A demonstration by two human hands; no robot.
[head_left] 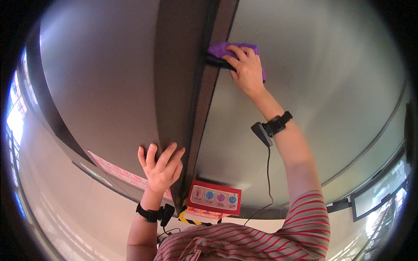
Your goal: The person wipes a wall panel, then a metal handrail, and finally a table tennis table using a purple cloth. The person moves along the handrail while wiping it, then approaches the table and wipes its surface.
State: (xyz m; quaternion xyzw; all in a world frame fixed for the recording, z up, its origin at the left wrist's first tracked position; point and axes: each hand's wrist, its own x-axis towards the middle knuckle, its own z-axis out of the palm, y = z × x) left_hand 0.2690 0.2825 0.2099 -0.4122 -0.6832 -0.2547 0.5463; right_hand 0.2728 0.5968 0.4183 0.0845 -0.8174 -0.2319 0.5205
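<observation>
My right hand (247,71) is closed round a purple cloth (233,48), bunched up high near the middle of the view. Its fingers press the cloth over a black bar (219,62), perhaps a handle, that juts out from the dark upright frame (208,93). Part of the cloth and the bar's right end are hidden behind the hand. Lower on the left, my left hand (163,168) lies with spread, slightly bent fingers against a dark grey panel (117,82). No object shows in that hand.
A pale grey panel (313,95) spans the right side. Low between my arms are a red sign (238,193) with round pictures and yellow-black striped tape (190,221). A pink printed strip (115,170) runs along the left panel's bottom. A thin cable (269,178) hangs from my right wrist.
</observation>
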